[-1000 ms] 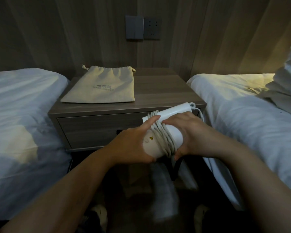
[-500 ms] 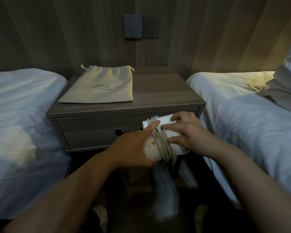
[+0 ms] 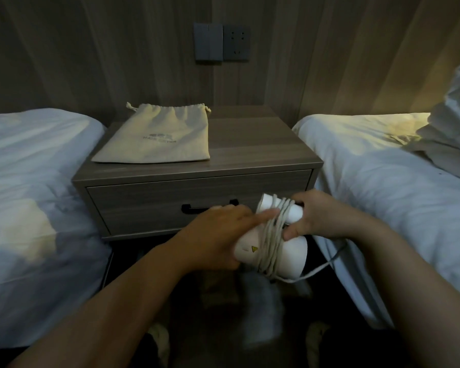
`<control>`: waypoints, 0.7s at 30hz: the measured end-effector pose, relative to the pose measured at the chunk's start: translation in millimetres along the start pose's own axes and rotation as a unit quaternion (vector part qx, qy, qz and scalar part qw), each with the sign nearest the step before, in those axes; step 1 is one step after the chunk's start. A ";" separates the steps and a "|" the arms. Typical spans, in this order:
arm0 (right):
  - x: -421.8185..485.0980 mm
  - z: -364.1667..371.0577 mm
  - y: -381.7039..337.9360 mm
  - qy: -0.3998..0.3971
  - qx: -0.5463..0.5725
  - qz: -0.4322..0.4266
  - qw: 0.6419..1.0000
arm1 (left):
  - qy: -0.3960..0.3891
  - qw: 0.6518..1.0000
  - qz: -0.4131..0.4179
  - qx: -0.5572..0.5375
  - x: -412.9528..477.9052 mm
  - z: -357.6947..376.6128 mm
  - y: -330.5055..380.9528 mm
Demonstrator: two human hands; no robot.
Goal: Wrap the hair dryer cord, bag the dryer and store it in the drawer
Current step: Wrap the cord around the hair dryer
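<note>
Hair dryer (image 3: 272, 249), white and tilted, is held in the air between both hands in front of the closed drawer (image 3: 144, 205), lower than it was a second ago, when it sat up against the front edge of the nightstand (image 3: 252, 144). The left hand (image 3: 215, 235) grips the wider end of the body, its forefinger stretched straight across the wound turns of the cord (image 3: 274, 229) as if to pin them. The right hand (image 3: 324, 216) has shifted: a second ago it lay over the coils, and now it is curled round the narrower far end, with the thumb pressed just beside the turns. Whether it also pinches the cord I cannot tell. What is new is a loose tail of cord (image 3: 320, 268) running out from under the dryer toward the right bed (image 3: 369, 181), where before no slack showed. Most of the cord looks wound, but that tail suggests the wrapping is not yet finished; I judge that a last turn or two, then tucking in the end, is the step in hand. If the forefinger lifts too soon, the coils could slacken. The drawstring bag (image 3: 157, 136) lies flat on the nightstand top with its mouth drawn in at the far side, untouched, so bagging and storing are still to come.
</note>
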State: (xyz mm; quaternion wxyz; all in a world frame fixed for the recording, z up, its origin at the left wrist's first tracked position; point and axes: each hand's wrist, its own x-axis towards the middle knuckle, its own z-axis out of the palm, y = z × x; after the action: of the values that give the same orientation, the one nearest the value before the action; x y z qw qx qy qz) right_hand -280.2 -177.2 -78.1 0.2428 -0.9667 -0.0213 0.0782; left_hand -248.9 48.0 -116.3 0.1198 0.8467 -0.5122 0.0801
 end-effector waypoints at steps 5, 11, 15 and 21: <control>4.8 0.4 6.6 0.106 0.144 0.088 0.980 | 0.141 0.938 -0.171 -0.266 0.4 -4.5 -6.3; 4.7 12.0 -6.0 0.161 0.248 0.145 0.944 | 0.232 0.640 -0.356 -0.640 21.5 4.1 19.1; 7.8 27.0 -18.3 0.162 0.310 0.156 0.924 | 0.234 0.582 -0.383 -0.678 24.0 16.4 32.7; 5.4 39.2 -31.0 0.177 0.263 0.141 0.938 | 0.302 0.577 -0.428 -0.627 23.1 14.6 32.9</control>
State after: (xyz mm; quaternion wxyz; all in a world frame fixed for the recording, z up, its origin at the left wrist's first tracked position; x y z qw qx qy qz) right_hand -281.4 -131.2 -98.3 0.4748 -0.8595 0.1799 -0.0583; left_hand -267.1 9.6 -120.4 0.7890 0.6081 0.0528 -0.0707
